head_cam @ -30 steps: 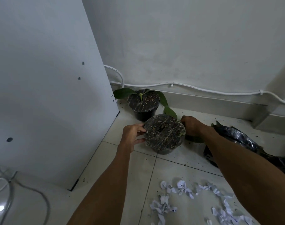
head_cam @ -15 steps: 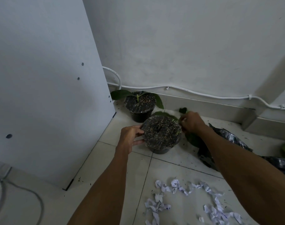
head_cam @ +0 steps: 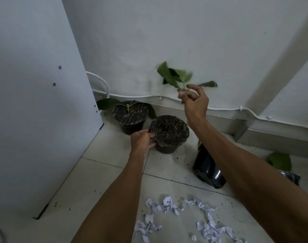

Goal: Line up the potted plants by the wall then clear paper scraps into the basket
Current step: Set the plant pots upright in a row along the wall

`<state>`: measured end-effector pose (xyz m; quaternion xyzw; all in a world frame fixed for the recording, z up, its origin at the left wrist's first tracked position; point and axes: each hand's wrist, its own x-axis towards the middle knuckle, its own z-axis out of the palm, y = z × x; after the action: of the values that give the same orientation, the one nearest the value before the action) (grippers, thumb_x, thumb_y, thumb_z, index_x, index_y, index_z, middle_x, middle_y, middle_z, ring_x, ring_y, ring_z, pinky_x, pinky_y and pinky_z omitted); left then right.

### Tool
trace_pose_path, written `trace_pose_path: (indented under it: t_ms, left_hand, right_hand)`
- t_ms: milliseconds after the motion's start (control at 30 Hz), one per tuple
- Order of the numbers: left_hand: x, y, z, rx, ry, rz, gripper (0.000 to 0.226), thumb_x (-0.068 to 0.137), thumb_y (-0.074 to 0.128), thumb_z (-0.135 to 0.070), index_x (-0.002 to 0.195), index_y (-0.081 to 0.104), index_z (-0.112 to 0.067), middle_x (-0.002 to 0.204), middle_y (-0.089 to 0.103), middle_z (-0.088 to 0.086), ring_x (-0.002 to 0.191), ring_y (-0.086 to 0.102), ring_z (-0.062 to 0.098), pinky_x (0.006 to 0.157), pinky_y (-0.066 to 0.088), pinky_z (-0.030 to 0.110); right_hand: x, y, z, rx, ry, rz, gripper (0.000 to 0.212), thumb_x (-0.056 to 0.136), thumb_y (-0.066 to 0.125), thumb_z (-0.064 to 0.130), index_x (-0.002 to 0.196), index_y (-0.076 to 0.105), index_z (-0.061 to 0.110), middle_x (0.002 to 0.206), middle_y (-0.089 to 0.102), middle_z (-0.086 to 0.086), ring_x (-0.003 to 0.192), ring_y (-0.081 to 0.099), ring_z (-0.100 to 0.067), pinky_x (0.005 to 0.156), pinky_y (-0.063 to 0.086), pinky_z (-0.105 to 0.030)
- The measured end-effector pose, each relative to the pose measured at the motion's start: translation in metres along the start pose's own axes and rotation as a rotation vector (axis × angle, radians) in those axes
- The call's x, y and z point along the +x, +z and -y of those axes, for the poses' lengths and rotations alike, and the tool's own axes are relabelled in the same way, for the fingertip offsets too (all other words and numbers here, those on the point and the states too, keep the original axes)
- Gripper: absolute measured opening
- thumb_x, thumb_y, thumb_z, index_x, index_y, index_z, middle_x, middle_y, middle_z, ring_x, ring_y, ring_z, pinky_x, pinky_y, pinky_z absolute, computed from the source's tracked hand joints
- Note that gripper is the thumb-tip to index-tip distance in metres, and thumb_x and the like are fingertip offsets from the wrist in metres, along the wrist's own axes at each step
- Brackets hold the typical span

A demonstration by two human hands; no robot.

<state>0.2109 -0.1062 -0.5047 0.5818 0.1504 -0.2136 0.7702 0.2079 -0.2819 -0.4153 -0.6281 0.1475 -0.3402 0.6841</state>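
Plant sprig (head_cam: 174, 77) upright, pinched by right hand (head_cam: 195, 100), left hand (head_cam: 141, 140) gripping pot (head_cam: 169, 134)

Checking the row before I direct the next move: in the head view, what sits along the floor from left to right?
White panel → leafy potted plant → left hand → leafless pot → tipped black pot → green leaf.

Two upright black pots (head_cam: 169, 135) by wall, tipped pot (head_cam: 207, 167), crumpled paper scraps (head_cam: 169, 206) on floor
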Motion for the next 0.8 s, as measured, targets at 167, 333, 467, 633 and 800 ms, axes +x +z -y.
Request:
trace_pose_path:
  t_ms: [167, 333, 467, 633, 800]
  left_hand:
    - [0.006, 0.018, 0.002, -0.03, 0.008, -0.054, 0.039, 0.086, 0.058, 0.012, 0.123, 0.065, 0.0, 0.122, 0.068, 0.02, 0.109, 0.067, 0.031, 0.082, 0.061, 0.038]
    - [0.012, 0.025, -0.003, -0.001, 0.024, -0.078, 0.041, 0.086, 0.06, 0.01, 0.125, 0.062, -0.002, 0.125, 0.066, 0.019, 0.098, 0.065, 0.024, 0.081, 0.059, 0.034]
    - [0.015, 0.028, -0.006, 0.009, 0.018, -0.08, 0.042, 0.087, 0.059, 0.009, 0.127, 0.061, -0.002, 0.129, 0.063, 0.019, 0.107, 0.064, 0.027, 0.086, 0.059, 0.037]
    - [0.019, 0.032, -0.007, 0.018, 0.028, -0.097, 0.042, 0.088, 0.059, 0.01, 0.128, 0.06, -0.002, 0.129, 0.063, 0.02, 0.099, 0.062, 0.023, 0.089, 0.059, 0.04]
    - [0.023, 0.033, -0.005, 0.016, 0.039, -0.107, 0.042, 0.088, 0.06, 0.01, 0.128, 0.06, -0.001, 0.129, 0.063, 0.02, 0.101, 0.062, 0.023, 0.089, 0.059, 0.04]
  right_hand:
    - [-0.025, -0.001, -0.033, 0.046, 0.237, 0.124, 0.055, 0.093, 0.061, -0.004, 0.143, 0.04, -0.002, 0.112, 0.071, -0.023, 0.105, 0.071, -0.028, 0.096, 0.057, -0.038]
    - [-0.021, -0.008, -0.06, -0.218, 0.205, 0.134, 0.028, 0.089, 0.072, 0.014, 0.115, 0.073, 0.007, 0.106, 0.075, -0.003, 0.098, 0.068, -0.012, 0.094, 0.054, -0.029]
    - [-0.017, -0.008, -0.071, -0.713, -0.028, 0.174, 0.023, 0.086, 0.075, 0.023, 0.107, 0.077, 0.013, 0.105, 0.077, -0.006, 0.093, 0.063, -0.013, 0.089, 0.044, -0.023]
    - [-0.016, -0.011, -0.076, -1.013, -0.24, 0.346, 0.017, 0.094, 0.065, 0.02, 0.098, 0.078, 0.009, 0.091, 0.071, -0.013, 0.078, 0.06, -0.023, 0.073, 0.043, -0.026]
    - [-0.01, -0.015, -0.074, -1.089, -0.315, 0.342, 0.014, 0.091, 0.059, 0.007, 0.09, 0.073, 0.001, 0.088, 0.07, -0.018, 0.076, 0.064, -0.033, 0.069, 0.051, -0.033]
